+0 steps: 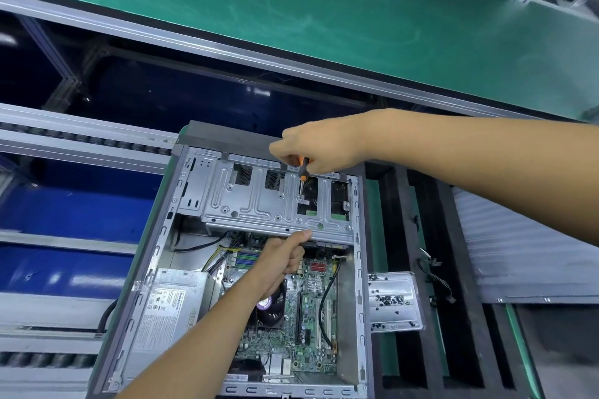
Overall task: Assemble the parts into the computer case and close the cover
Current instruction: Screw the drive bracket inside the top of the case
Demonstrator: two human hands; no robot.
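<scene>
While the drive cage (275, 201) is being screwed down at twelve o'clock in the open computer case (356, 269), the screwdriver (303, 172) is gripped by the curled fingers of the right hand (321, 146), its tip set on a screw at the cage's one o'clock part. The cage's near edge is pinched by the left hand (282, 259), thumb on top, fingers curled beneath. The shaft is best kept upright and the cage held steady. Spare screws are kept on the metal tray (393, 301) at three o'clock.
</scene>
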